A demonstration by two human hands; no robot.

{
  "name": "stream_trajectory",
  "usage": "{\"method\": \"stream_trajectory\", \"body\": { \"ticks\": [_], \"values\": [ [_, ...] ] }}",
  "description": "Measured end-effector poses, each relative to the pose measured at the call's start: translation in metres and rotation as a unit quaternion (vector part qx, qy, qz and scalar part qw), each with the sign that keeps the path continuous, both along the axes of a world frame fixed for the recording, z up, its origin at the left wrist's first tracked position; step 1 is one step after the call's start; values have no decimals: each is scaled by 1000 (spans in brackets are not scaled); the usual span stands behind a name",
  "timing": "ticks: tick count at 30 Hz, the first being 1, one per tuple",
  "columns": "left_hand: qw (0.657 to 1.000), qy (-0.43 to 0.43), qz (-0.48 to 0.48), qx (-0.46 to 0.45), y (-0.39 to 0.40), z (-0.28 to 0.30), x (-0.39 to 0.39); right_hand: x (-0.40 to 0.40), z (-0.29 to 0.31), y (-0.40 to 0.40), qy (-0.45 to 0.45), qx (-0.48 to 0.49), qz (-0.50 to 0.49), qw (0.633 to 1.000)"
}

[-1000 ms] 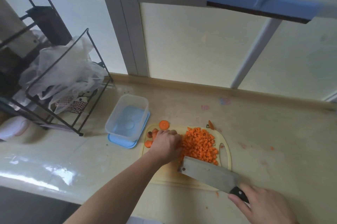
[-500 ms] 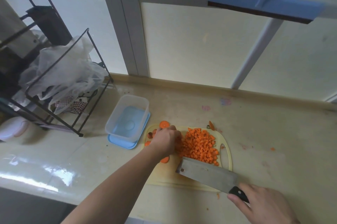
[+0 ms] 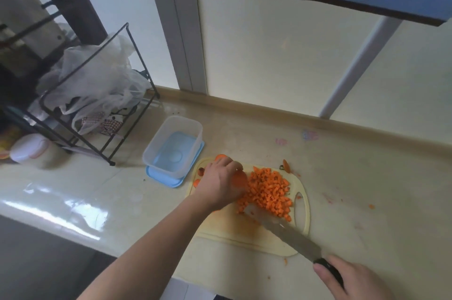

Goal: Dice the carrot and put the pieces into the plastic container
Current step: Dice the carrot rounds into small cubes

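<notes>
Here, in the lower middle of the frame, the pale yellow plastic cutting board [image 3: 227, 228] carries a heap of small orange carrot dice [image 3: 267, 191] on its right half, with a few uncut round carrot slices [image 3: 238, 178] lying just left of the heap. The left hand [image 3: 221, 183] rests over those slices, fingers curled down onto them, though whether it pinches one or only presses cannot be told. The right hand [image 3: 352, 280], at the lower right, grips the black handle of a broad steel cleaver [image 3: 286, 232], whose blade runs diagonally up and left, its tip touching the near edge of the dice. The clear rectangular plastic container [image 3: 173, 145] sits on its light blue lid [image 3: 156, 173] just beyond the board's upper left corner, holding no carrot yet. The heap thus lies between blade and container, so a sweep along the blade's long axis would push the pieces up and left; the left hand is nearer the container. Dicing looks nearly done, transfer not begun.
</notes>
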State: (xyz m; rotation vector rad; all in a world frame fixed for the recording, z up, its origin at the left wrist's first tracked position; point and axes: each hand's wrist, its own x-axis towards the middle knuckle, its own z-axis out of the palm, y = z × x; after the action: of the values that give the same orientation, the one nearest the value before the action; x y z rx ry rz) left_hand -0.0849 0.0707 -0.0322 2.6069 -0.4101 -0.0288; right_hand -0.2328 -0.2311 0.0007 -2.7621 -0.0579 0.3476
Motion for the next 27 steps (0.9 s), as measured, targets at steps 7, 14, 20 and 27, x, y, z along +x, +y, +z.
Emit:
{"method": "stream_trajectory", "body": {
  "ticks": [7,14,20,27],
  "values": [
    [930,-59,310,-186,1,-22,-95,30,2,2,167,152,85,970],
    [923,-50,360,-126,-37,-66,-162,91,-14,-16,288,169,178,926],
    [938,-106,326,-46,-73,-84,-164,129,-19,-16,300,182,177,920],
    [944,-149,293,-35,-88,-89,-152,113,-27,-9,264,205,182,925]
  ]
}}
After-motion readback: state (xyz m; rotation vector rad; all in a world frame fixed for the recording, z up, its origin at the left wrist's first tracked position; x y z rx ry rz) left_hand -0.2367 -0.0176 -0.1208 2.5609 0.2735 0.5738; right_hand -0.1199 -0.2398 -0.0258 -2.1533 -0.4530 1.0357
